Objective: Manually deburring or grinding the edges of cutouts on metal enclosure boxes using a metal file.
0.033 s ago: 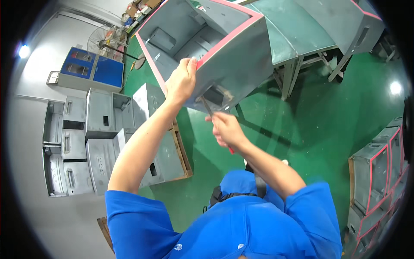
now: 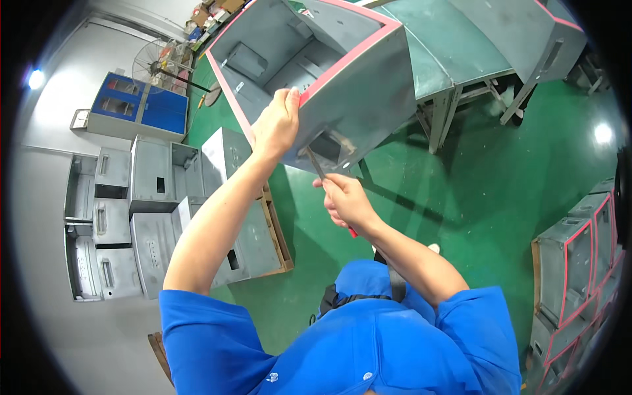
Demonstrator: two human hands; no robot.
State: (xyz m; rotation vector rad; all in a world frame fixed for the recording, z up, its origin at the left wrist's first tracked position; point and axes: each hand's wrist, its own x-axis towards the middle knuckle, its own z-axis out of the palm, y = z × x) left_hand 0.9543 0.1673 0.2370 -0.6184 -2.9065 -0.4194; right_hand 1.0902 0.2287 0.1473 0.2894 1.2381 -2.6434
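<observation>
A grey sheet-metal box (image 2: 365,92) with a pink-edged open front stands tilted before me. My left hand (image 2: 276,125) grips its near pink rim, fingers curled over the edge. In my right hand (image 2: 349,201) is a file (image 2: 315,163), its flat metal blade pointing up and left and a bit of red handle showing below the fist. The blade's tip lies at the edge of a rectangular cutout (image 2: 327,148) in the box's near side. My right fingers hide most of the handle.
A green-topped workbench (image 2: 454,56) is behind the box, with another grey box (image 2: 526,33) on it. Grey metal boxes (image 2: 155,174) stand on a wooden pallet (image 2: 276,230) at left. Pink-edged boxes (image 2: 573,270) are stacked at right. A fan (image 2: 155,66) stands near a blue cabinet (image 2: 164,108).
My right hand and the file have shifted very slightly downward. My left hand keeps its grip on the box rim.
</observation>
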